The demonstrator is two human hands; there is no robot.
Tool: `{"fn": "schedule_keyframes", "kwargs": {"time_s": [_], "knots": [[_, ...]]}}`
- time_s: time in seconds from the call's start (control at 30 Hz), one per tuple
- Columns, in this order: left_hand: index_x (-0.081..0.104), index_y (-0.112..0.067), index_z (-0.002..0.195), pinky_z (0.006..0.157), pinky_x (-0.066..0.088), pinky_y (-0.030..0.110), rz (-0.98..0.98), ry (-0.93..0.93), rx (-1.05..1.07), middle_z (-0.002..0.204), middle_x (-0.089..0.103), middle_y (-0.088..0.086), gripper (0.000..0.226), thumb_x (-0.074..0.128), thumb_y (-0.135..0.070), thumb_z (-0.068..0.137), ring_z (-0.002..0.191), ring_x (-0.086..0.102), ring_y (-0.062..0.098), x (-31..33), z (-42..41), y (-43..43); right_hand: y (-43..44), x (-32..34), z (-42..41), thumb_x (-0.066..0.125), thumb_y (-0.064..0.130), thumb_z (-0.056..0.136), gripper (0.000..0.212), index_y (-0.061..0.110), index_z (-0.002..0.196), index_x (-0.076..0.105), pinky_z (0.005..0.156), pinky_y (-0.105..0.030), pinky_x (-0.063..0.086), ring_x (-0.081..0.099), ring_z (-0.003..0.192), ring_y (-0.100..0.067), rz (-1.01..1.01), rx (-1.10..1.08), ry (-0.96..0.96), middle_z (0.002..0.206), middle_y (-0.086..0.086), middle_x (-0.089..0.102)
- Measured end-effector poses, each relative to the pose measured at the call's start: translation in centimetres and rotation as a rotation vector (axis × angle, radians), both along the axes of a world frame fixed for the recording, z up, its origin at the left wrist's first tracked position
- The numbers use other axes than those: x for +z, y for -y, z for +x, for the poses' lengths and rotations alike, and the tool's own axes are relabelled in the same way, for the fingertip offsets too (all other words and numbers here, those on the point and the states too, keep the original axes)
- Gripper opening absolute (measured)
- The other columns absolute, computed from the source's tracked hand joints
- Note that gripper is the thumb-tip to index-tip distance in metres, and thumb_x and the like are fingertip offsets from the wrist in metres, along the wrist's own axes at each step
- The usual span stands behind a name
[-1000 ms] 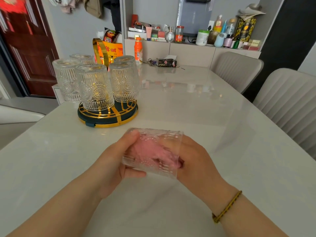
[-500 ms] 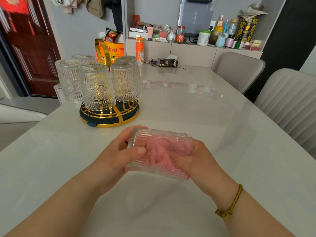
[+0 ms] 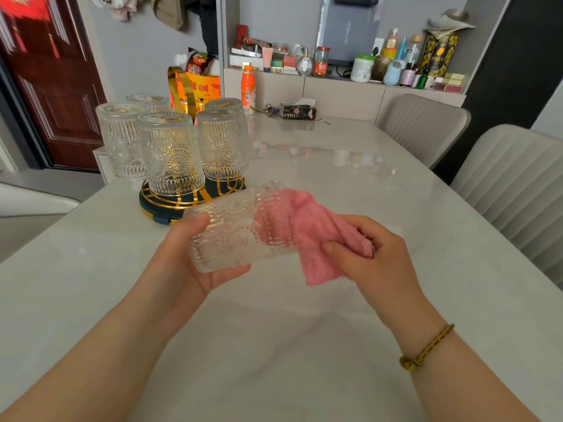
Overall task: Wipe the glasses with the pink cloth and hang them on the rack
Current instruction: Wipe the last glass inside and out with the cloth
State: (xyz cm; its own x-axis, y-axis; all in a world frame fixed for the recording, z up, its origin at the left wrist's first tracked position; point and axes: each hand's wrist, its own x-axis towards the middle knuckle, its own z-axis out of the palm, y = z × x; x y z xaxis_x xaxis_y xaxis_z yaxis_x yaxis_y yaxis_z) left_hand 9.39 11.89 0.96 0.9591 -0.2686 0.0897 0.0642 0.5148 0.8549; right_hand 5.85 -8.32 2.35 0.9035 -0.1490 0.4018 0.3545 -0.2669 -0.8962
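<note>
Head view: the left hand (image 3: 185,263) grips a ribbed glass (image 3: 240,229) that lies on its side above the white table (image 3: 335,330), thumb over the top and fingers curled under it. The mouth of the glass faces right, and the pink cloth (image 3: 313,236) spills out of it. The right hand (image 3: 374,257), just right of the glass, pinches the cloth's free end between thumb and curled fingers. Behind the left hand, the gold-wire rack (image 3: 182,205) stands on the table with four other glasses (image 3: 170,153) upside down on it.

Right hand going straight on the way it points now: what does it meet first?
Likely the open end of the glass that the left hand holds; the pink cloth gripped by the right hand overlaps it.
</note>
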Motion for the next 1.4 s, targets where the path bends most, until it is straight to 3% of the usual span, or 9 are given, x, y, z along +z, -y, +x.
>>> {"fn": "schedule_keyframes", "kwargs": {"time_s": [0.17,0.37,0.43,0.57,0.73,0.9,1.03,1.2,1.4], "knots": [[0.070,-0.028,0.093,0.062,0.057,0.030,-0.140,0.068,0.106,0.095,0.072,-0.005,0.069,0.083,-0.046,0.028,0.088,0.069,0.013,0.6,0.6,-0.9,0.8,0.2,0.2,0.061,-0.001,0.078,0.026,0.025,0.072,0.061,0.040,-0.009,0.036,0.048,0.046,0.005,0.242,-0.180,-0.062,0.065,0.005,0.058],[0.071,-0.028,0.094,0.070,0.057,0.031,-0.210,0.183,0.091,0.100,0.071,-0.005,0.061,0.083,-0.044,0.036,0.096,0.067,0.014,0.9,0.0,0.1,-1.3,-1.4,0.5,0.057,-0.004,0.080,0.021,0.016,0.075,0.058,0.039,-0.009,0.036,0.051,0.043,0.005,0.304,-0.067,-0.265,0.067,-0.002,0.057],[0.064,-0.020,0.110,0.077,0.056,0.033,-0.147,0.221,0.026,0.110,0.068,0.004,0.071,0.082,-0.043,0.046,0.103,0.065,0.019,0.9,-0.5,1.1,-2.2,-2.2,0.4,0.065,0.003,0.075,0.013,0.014,0.081,0.061,0.051,-0.017,0.042,0.058,0.058,-0.005,0.339,0.045,-0.331,0.075,-0.009,0.062],[0.040,-0.009,0.134,0.073,0.054,0.035,0.037,0.144,0.047,0.129,0.054,0.018,0.114,0.086,-0.042,0.035,0.113,0.056,0.031,0.0,-0.7,2.2,-2.2,-2.8,0.5,0.059,0.015,0.059,0.042,0.003,0.099,0.062,0.066,-0.032,0.045,0.059,0.084,-0.025,0.512,0.157,-0.356,0.095,-0.018,0.064],[0.053,-0.029,0.114,0.090,0.049,0.040,0.283,0.138,0.125,0.109,0.066,0.001,0.078,0.071,-0.040,0.040,0.104,0.062,0.019,-1.0,-0.2,2.0,-1.6,-1.9,0.5,0.058,0.013,0.060,0.037,0.007,0.096,0.063,0.066,-0.025,0.051,0.062,0.085,-0.021,0.611,0.125,-0.244,0.093,-0.013,0.066],[0.055,-0.031,0.101,0.062,0.051,0.011,0.484,0.176,0.080,0.093,0.071,-0.008,0.057,0.073,-0.025,0.047,0.084,0.068,0.004,-1.5,-0.5,2.1,-1.0,-0.8,0.0,0.062,0.015,0.061,0.014,0.012,0.075,0.062,0.057,-0.020,0.048,0.061,0.066,-0.009,0.571,0.153,-0.205,0.069,0.000,0.066],[0.054,-0.027,0.108,0.063,0.051,0.014,0.437,0.193,0.087,0.093,0.072,-0.008,0.073,0.076,-0.029,0.038,0.086,0.068,0.006,-1.3,-0.6,2.0,-1.4,-0.6,-0.3,0.072,0.028,0.067,0.038,-0.002,0.079,0.054,0.064,-0.029,0.044,0.055,0.069,-0.021,0.526,0.189,-0.381,0.073,-0.027,0.054],[0.051,-0.029,0.109,0.064,0.051,0.013,0.389,0.217,0.057,0.092,0.072,-0.014,0.079,0.073,-0.034,0.033,0.087,0.068,0.003,-1.5,-1.3,2.7,-1.3,-1.1,-0.1,0.062,0.018,0.061,0.049,0.004,0.108,0.054,0.075,-0.031,0.054,0.064,0.093,-0.028,0.713,0.245,-0.454,0.107,-0.016,0.064],[0.047,-0.021,0.119,0.073,0.053,0.018,0.221,0.210,0.192,0.102,0.068,-0.006,0.088,0.074,-0.025,0.035,0.094,0.066,0.006,-1.3,-1.2,2.2,-1.8,-1.6,0.2,0.047,0.000,0.087,0.019,0.000,0.099,0.061,0.057,-0.021,0.054,0.062,0.070,-0.018,0.744,0.112,-0.461,0.087,-0.013,0.065]]}}
